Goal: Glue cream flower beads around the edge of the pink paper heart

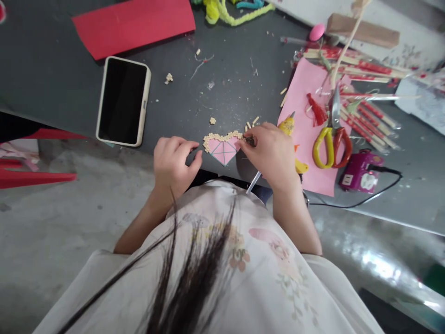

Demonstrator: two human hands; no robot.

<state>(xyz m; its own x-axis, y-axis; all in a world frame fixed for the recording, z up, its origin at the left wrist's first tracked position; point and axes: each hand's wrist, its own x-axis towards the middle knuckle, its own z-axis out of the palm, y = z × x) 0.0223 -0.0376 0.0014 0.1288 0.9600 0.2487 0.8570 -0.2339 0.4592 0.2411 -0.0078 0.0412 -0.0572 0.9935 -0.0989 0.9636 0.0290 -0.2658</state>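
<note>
A pink paper heart [222,150] with drawn lines lies near the table's front edge. Small beige pieces [222,137] run along its top and left rim. My right hand [269,150] is at the heart's right edge, thumb and fingers pinched together; what they hold is too small to make out. To the heart's left rests my left hand [176,160], fingers curved and apart, holding nothing. A yellow glue gun [287,125] lies partly hidden behind my right hand, and a clear stick [253,182] pokes out below. One beige cluster [212,121] sits just above the heart.
On the left are a phone [123,102] and red paper [135,25]. Scissors [332,134] and a red tassel [316,110] lie on pink paper [306,83] to the right, beside wrapped sticks [368,120] and a purple box [362,171] with a black cord.
</note>
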